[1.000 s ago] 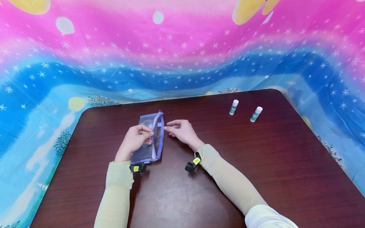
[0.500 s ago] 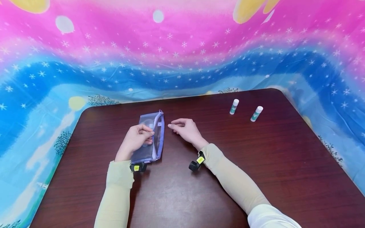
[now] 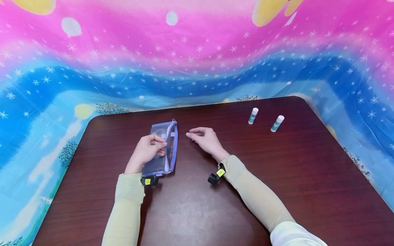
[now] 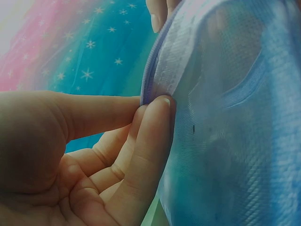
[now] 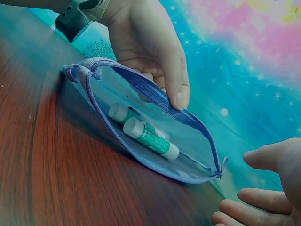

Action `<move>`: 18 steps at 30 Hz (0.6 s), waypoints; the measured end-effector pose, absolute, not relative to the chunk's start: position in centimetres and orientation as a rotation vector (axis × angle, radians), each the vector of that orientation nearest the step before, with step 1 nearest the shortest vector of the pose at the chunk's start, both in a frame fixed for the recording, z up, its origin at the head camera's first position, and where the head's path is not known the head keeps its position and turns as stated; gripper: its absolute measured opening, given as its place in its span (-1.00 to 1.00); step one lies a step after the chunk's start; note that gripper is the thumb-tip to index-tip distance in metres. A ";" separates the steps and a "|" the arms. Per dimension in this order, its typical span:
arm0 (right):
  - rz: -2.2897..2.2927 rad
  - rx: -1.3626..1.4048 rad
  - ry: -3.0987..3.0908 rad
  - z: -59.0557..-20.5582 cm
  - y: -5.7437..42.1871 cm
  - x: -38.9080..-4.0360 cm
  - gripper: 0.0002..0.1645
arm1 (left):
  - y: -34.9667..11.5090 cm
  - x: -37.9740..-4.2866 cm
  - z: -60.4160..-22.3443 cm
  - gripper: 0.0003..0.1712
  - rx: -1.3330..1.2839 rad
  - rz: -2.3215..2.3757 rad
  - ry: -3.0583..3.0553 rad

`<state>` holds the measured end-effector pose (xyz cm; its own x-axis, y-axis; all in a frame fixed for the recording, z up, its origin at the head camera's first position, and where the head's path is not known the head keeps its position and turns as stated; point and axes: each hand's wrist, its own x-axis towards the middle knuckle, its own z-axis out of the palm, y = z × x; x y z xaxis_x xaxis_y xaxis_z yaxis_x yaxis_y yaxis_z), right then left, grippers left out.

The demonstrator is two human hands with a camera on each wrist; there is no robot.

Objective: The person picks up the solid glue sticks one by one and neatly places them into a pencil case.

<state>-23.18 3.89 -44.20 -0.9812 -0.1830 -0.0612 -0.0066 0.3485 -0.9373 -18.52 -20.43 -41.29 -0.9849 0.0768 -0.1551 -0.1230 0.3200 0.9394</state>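
Observation:
A purple see-through zip pouch (image 3: pixel 154 166) lies to the left of the table's middle, its zipped mouth gaping. Thumb and fingers of my left hand (image 3: pixel 147 152) pinch one edge of that mouth, as the left wrist view shows on the zip edge (image 4: pixel 149 77). Inside the pouch, the right wrist view shows two green-and-white glue sticks, a front glue stick (image 5: pixel 151 139) and one behind. My right hand (image 3: pixel 207 140) hovers to the right of the pouch, apart from it, fingers loosely extended and holding nothing.
Two more glue sticks stand at the back right of the dark wooden table (image 3: pixel 191 212): a left one (image 3: pixel 253 116) and a right one (image 3: pixel 277 123). A colourful cloth (image 3: pixel 197 61) hangs behind and along the table's sides.
My right hand has drawn away from the pouch's edge towards the right. The left hand keeps its pinch, and the pouch stays where it was.

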 end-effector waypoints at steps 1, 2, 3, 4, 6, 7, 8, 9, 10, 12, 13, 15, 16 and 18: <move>-1.700 -0.172 2.448 -44.2 4.0 -23.2 -0.54 | -20.4 -18.5 -41.3 -0.81 -0.044 1.735 2.409; -1.701 -0.173 2.447 -44.2 4.1 -23.2 -0.54 | -20.4 -18.5 -41.2 -0.81 -0.043 1.734 2.408; -1.698 -0.172 2.449 -44.2 4.1 -23.2 -0.54 | -20.4 -18.5 -41.2 -0.80 -0.045 1.730 2.409; -1.699 -0.174 2.450 -44.2 4.2 -23.2 -0.54 | -20.5 -18.5 -41.2 -0.80 -0.050 1.729 2.409; -1.704 -0.178 2.452 -44.1 4.5 -23.2 -0.54 | -20.5 -18.5 -41.1 -0.80 -0.058 1.724 2.411; -1.707 -0.179 2.453 -44.1 4.6 -23.2 -0.53 | -20.5 -18.4 -41.1 -0.79 -0.058 1.724 2.409; -1.714 -0.179 2.451 -44.1 4.7 -23.2 -0.52 | -20.5 -18.4 -41.1 -0.79 -0.059 1.724 2.408; -1.719 -0.177 2.450 -44.1 4.8 -23.2 -0.51 | -20.5 -18.4 -41.0 -0.79 -0.061 1.723 2.408; -1.726 -0.174 2.448 -44.1 4.9 -23.2 -0.51 | -20.5 -18.4 -41.0 -0.79 -0.062 1.724 2.407; -1.736 -0.165 2.443 -44.1 5.2 -23.3 -0.51 | -20.5 -18.4 -40.9 -0.78 -0.062 1.724 2.405; -1.743 -0.160 2.438 -44.0 5.3 -23.3 -0.51 | -20.4 -18.3 -40.9 -0.78 -0.061 1.724 2.406; -1.752 -0.150 2.431 -44.0 5.6 -23.4 -0.51 | -20.4 -18.3 -40.8 -0.78 -0.063 1.720 2.410; -1.757 -0.146 2.428 -44.0 5.7 -23.4 -0.52 | -20.4 -18.3 -40.8 -0.78 -0.063 1.717 2.412; -1.768 -0.140 2.422 -43.8 6.0 -23.4 -0.52 | -20.4 -18.2 -40.8 -0.77 -0.063 1.715 2.416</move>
<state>-23.38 6.01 -43.84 -0.9859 -0.1572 -0.0578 0.0071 0.3051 -0.9523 -18.25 -20.41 -40.84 -0.9832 0.0684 -0.1690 -0.1370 0.3347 0.9323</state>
